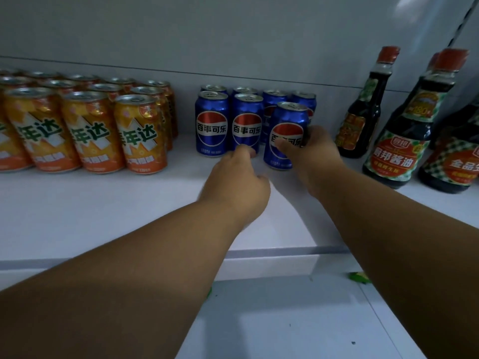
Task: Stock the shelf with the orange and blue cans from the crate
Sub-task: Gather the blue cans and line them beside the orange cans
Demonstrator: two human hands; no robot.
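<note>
Several orange cans (141, 133) stand in rows on the left of the white shelf (103, 203). Several blue cans (212, 123) stand in rows at the middle. My right hand (308, 151) is wrapped around the front right blue can (287, 123), which leans slightly and rests on the shelf. My left hand (241, 182) has its fingers curled, and its fingertips touch the lower part of the middle front blue can (247, 120). The crate is out of view.
Dark soy sauce bottles (404, 141) with red caps stand on the right of the shelf, close to my right hand. The shelf's back wall (233, 42) rises behind the cans. A lower white shelf (285, 320) lies below.
</note>
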